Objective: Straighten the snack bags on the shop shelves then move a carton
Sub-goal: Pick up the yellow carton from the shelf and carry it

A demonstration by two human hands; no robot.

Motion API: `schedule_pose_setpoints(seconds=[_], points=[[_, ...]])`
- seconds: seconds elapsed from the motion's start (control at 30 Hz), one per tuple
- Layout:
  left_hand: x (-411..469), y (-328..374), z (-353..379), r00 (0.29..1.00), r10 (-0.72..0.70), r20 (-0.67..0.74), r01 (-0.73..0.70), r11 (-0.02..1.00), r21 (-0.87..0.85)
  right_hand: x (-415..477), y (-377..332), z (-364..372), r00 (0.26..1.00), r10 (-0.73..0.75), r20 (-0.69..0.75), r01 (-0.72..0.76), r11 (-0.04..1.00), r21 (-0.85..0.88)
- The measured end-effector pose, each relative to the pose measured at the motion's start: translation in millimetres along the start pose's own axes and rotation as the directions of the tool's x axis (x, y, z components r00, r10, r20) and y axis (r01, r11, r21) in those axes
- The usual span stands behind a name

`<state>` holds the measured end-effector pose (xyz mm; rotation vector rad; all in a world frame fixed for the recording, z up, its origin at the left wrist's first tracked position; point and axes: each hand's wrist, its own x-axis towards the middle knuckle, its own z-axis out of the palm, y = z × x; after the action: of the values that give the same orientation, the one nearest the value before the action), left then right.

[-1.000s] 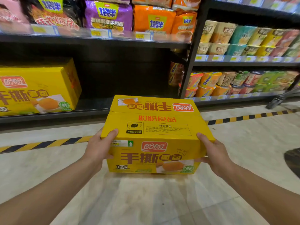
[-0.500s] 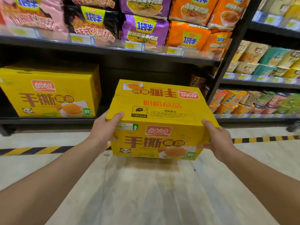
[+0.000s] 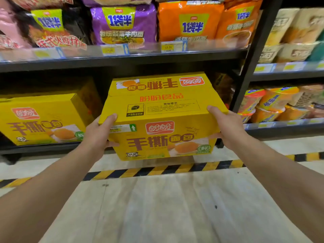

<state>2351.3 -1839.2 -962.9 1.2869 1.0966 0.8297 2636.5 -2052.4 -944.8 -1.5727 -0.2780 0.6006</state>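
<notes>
Left hand (image 3: 98,135): gripping the carton's left side, thumb over the top edge
Right hand (image 3: 228,127): clamped on the carton's right side, thumb on top
Carton (image 3: 163,120): yellow, held off the floor between both hands, level with the bottom shelf (image 3: 43,149)
Floor stripe (image 3: 157,170): black and yellow, below the hands
Second carton (image 3: 43,120): same print, on the bottom shelf, left of the left hand
Snack bags: purple bag (image 3: 122,23) and orange bag (image 3: 189,20), one shelf above the hands
Cup noodles (image 3: 273,102): beyond the right hand

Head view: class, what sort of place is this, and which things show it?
Likely a grocery shop aisle: noodle bags above price tags on black shelves, cup noodles alongside, a held yellow carton.
</notes>
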Motion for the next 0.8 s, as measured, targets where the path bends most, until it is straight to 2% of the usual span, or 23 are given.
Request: schedule_pose_setpoints(seconds=[0.3, 0.57, 0.7, 0.8], points=[[50, 3, 13, 1.000, 0.019, -0.019, -0.018, 0.999, 0.028, 54, 18, 19, 0.998, -0.011, 0.063, 0.011, 1.000, 0.010], [86, -6, 32, 1.000, 0.003, 0.018, -0.004, 0.999, 0.048, 88, 20, 22, 0.997, -0.020, 0.073, 0.021, 0.999, -0.026], [85, -15, 29, 0.996, 0.038, 0.085, -0.048, 0.991, 0.122, 95, 37, 13, 0.985, -0.083, 0.152, 0.104, 0.985, -0.134], [78, -37, 33, 0.985, 0.165, 0.049, -0.172, 0.939, 0.299, 96, 53, 8, 0.970, -0.172, 0.171, 0.210, 0.947, -0.242]])
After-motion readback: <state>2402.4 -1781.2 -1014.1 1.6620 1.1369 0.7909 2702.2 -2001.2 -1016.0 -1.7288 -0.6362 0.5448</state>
